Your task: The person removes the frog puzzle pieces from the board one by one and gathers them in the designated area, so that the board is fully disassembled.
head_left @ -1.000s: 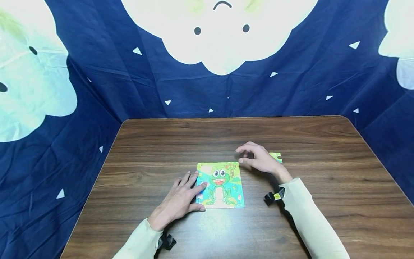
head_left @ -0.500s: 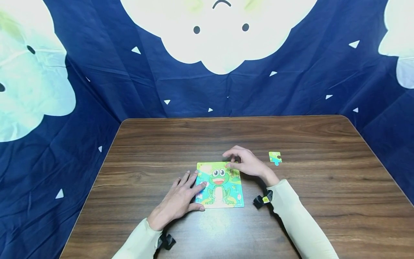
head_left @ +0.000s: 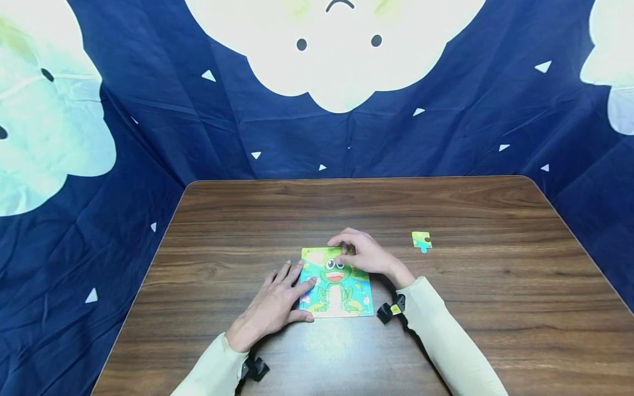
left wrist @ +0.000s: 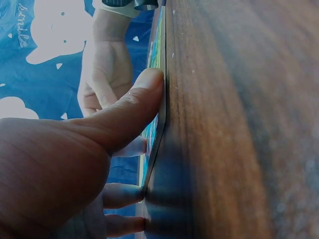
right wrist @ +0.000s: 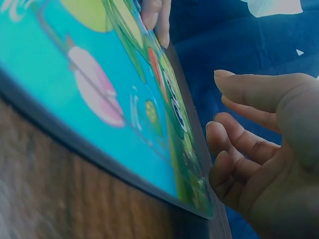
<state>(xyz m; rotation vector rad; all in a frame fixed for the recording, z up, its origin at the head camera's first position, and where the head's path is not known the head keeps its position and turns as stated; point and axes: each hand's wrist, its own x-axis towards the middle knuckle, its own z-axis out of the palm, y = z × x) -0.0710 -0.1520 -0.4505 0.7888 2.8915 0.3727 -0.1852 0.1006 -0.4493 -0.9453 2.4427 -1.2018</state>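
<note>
At eight o'clock on the frog puzzle (head_left: 337,291), flat on the table (head_left: 238,220), the left hand (head_left: 271,311) rests, fingers spread; at one, the right hand (head_left: 366,254) curves, fingers apart: a careless shove could skew it. Farther, at two, lies a loose piece (head_left: 421,240).

Your frog puzzle (head_left: 335,297) was green on turquoise.
Its frog had a red mouth and pale belly, with pink flowers beside it; at its two o'clock your loose piece (head_left: 421,241) was yellow-green and blue. Your table (head_left: 495,275) was brown with dark grain, your sleeves (head_left: 448,330) pale cream, and the backdrop (head_left: 346,140) at twelve o'clock navy, patterned with white clouds and triangles.
</note>
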